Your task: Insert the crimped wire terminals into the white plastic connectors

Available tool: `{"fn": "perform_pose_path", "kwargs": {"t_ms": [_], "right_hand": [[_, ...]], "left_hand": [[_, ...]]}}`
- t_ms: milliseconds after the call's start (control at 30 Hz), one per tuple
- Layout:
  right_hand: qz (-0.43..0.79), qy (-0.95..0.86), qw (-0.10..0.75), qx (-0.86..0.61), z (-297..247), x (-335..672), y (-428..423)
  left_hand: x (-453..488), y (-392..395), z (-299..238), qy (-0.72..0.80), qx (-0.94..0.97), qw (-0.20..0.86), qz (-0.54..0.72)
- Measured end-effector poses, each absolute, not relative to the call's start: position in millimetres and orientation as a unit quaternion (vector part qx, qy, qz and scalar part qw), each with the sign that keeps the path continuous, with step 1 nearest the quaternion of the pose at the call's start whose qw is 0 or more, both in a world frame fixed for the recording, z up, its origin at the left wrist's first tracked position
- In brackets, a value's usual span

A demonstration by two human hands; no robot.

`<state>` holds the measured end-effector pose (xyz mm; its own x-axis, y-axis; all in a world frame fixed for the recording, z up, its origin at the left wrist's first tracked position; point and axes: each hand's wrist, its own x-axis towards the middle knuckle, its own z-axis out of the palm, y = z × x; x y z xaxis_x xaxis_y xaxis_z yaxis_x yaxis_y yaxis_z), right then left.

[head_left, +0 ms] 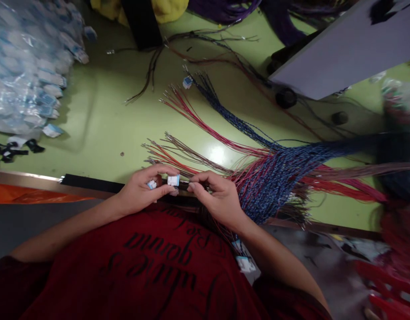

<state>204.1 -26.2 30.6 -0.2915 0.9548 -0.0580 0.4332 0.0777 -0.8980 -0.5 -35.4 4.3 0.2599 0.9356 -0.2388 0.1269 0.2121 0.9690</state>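
My left hand [143, 191] is closed in a pinch on a small white plastic connector [173, 180] at the near edge of the green table [101, 129]. A second small white piece [152, 184] sits inside that hand's fingers. My right hand [216, 198] is closed, pinching a thin wire end right beside the connector. Bundles of red wires [205, 126], blue twisted wires [278, 173] and brown wires [188, 155] fan out on the table just beyond both hands. Some wires with white connectors [245, 263] hang down over my lap.
A heap of clear bags with white and blue parts [28, 75] lies at the far left. One loose white connector [187, 82] rests on the table further back. A grey board [345, 49] lies at the far right, with dark cables [151, 66] and purple wires [225, 9] behind.
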Motion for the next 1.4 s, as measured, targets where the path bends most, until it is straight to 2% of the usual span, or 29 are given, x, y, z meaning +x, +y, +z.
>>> {"fn": "perform_pose_path", "kwargs": {"t_ms": [233,467,700,1133,1400], "right_hand": [[0.451,-0.666,0.281,-0.523,34.7,201.1,-30.5],[0.454,-0.657,0.274,-0.536,33.0,200.5,-33.0],[0.467,-0.644,0.250,-0.552,30.8,198.5,-33.5],[0.484,-0.634,0.256,-0.545,30.3,196.7,-32.6],[0.483,-0.639,0.252,-0.543,26.9,192.3,-31.0]], "left_hand": [[-1.2,-34.8,6.6,0.455,0.366,0.750,0.310],[1.8,-35.3,4.0,0.410,0.264,0.808,0.331],[3.0,-35.3,3.0,0.408,0.244,0.812,0.337],[3.5,-34.8,0.3,0.421,0.284,0.789,0.346],[2.5,-35.8,0.4,0.461,0.358,0.738,0.338]]}}
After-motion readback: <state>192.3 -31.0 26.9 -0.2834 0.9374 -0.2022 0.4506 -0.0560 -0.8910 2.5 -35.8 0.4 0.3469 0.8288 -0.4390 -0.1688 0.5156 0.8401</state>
